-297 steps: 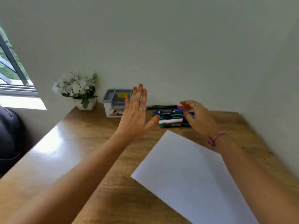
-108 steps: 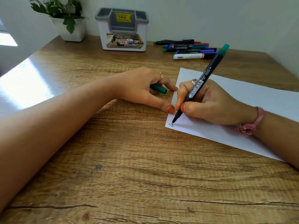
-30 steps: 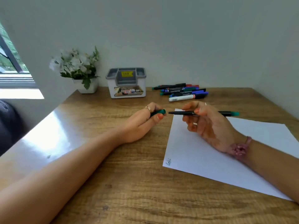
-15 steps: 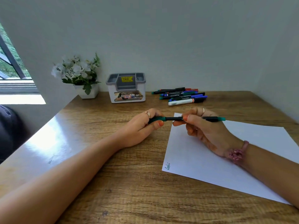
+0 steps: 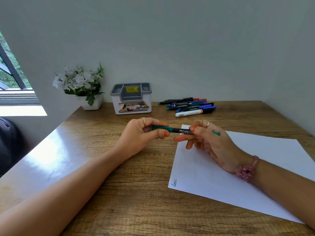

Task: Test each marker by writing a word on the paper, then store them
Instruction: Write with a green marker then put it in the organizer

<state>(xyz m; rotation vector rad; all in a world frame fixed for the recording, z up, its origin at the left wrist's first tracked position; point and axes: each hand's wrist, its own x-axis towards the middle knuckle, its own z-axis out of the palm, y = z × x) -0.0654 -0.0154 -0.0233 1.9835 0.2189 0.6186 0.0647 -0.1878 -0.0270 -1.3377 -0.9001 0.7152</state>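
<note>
Green cap (image 5: 161, 128) sat pinched in the left hand (image 5: 139, 133); the right hand (image 5: 209, 140) gripped the marker (image 5: 183, 131) over the paper (image 5: 221, 181)

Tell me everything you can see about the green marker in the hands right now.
The green marker is slim, with a black plastic-looking barrel printed in white Faber-Castell lettering, a green cap and a green tail end. It lies roughly level in the air above the desk, over the paper's far corner. The cap is on the tip end; whether it is fully seated cannot be told. The left hand pinches the cap, and the right hand grips the barrel.
</note>
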